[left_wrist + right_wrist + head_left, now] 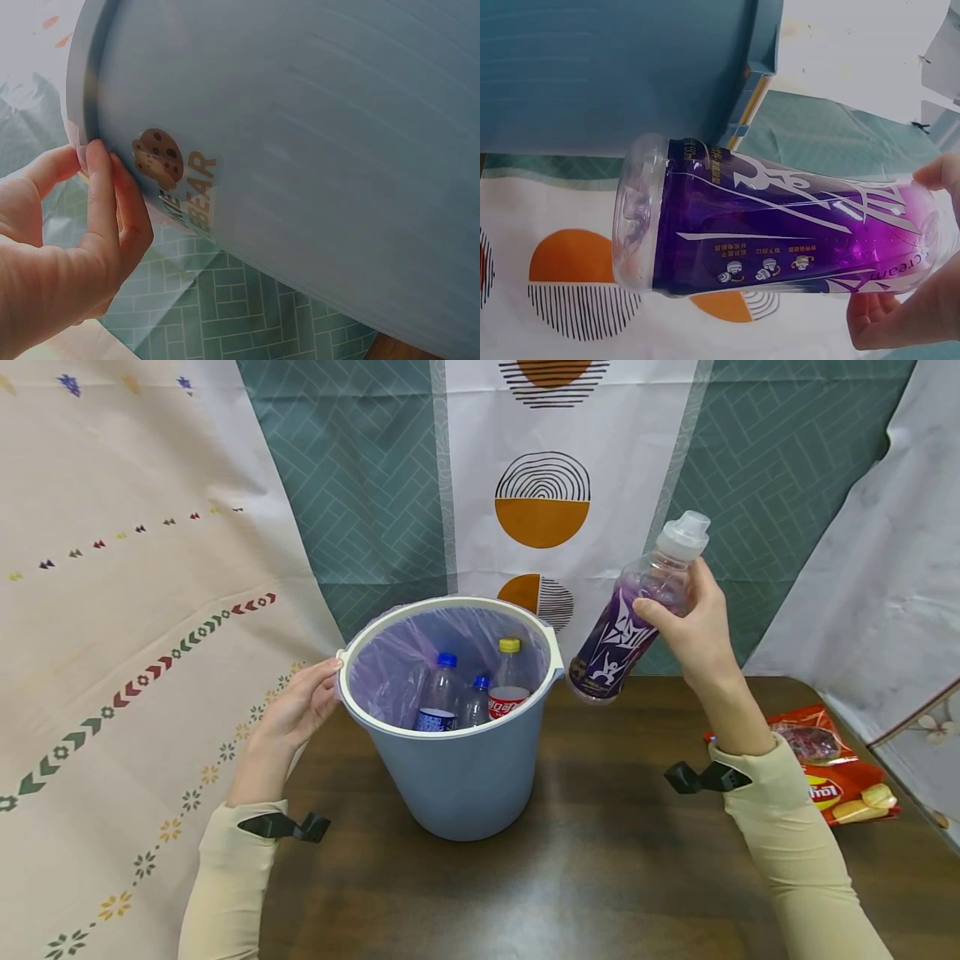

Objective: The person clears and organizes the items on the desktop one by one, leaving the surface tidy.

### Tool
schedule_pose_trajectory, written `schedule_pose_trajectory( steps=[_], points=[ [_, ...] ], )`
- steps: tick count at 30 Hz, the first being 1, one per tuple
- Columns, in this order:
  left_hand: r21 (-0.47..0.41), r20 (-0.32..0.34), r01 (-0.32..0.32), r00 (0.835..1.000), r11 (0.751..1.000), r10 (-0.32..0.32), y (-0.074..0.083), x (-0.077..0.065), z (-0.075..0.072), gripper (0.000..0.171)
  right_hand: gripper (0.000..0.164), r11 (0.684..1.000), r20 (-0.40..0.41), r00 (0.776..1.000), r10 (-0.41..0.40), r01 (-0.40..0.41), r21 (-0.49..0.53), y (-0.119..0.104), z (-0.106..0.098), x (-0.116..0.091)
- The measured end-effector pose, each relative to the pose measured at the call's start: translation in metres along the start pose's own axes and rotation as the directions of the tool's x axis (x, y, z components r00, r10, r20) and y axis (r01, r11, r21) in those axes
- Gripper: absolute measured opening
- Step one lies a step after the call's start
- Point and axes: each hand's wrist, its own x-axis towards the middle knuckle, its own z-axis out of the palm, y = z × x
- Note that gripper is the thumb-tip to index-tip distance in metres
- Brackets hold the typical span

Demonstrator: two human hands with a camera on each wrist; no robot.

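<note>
A blue trash bin (468,777) with a white rim and a thin purplish liner stands on the table. My left hand (300,706) pinches the bin's rim at its left side; the left wrist view shows thumb and fingers (101,195) on the edge. Inside the bin are a bottle with a blue cap (444,689), a smaller blue-capped bottle (477,703) and a yellow-capped bottle (510,672) with a red label. My right hand (693,627) grips a purple-labelled drink bottle (618,635) near its white-capped top, tilted, in the air right of the bin.
Red snack packets (847,785) lie on the table's right side, partly behind the right forearm. The brown wooden table (600,860) extends around the bin. Patterned cloth (375,468) hangs behind it, and a cream cloth (112,635) is at the left.
</note>
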Motion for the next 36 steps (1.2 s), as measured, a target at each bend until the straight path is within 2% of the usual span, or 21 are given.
schedule_pose_trajectory(
  steps=[13,24,36],
  points=[
    [-0.002,-0.013,0.003,1.0,1.0,-0.003,-0.001,0.0,-0.001,0.023,0.052,0.992,-0.002,0.999,-0.034,0.034,0.121,-0.008,0.0,-0.003],
    [0.004,-0.02,-0.001,1.0,1.0,0.002,-0.001,0.0,0.0,0.024,0.056,0.988,-0.007,0.998,-0.069,0.069,0.137,-0.02,0.001,-0.006],
    [0.002,-0.011,-0.001,1.0,1.0,0.001,-0.001,0.0,-0.001,0.023,0.046,0.96,-0.031,0.992,-0.125,0.128,0.248,-0.033,0.003,0.002]
  ],
)
